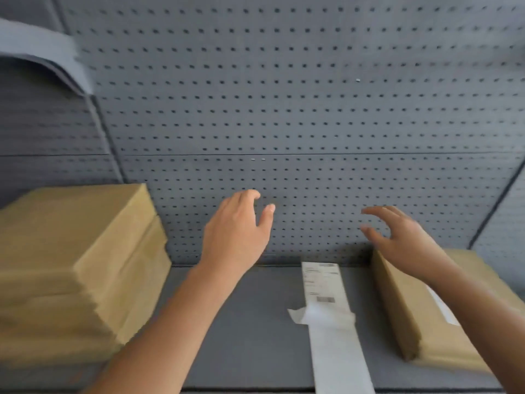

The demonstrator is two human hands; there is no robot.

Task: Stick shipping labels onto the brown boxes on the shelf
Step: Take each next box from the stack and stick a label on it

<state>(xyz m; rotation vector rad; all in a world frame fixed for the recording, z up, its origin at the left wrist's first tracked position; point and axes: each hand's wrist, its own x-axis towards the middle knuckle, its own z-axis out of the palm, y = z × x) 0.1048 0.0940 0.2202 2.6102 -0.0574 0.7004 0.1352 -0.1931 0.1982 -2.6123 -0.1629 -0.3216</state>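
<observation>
Head view: both hands are raised with fingers spread, nothing pinched. Below and between them, nearer the right hand (403,240), the label strip (329,308) is laid on the shelf (250,336), long axis running away from the left hand (235,237) toward the pegboard (284,109). Brown boxes (76,268) are blurred; print is unreadable.
</observation>
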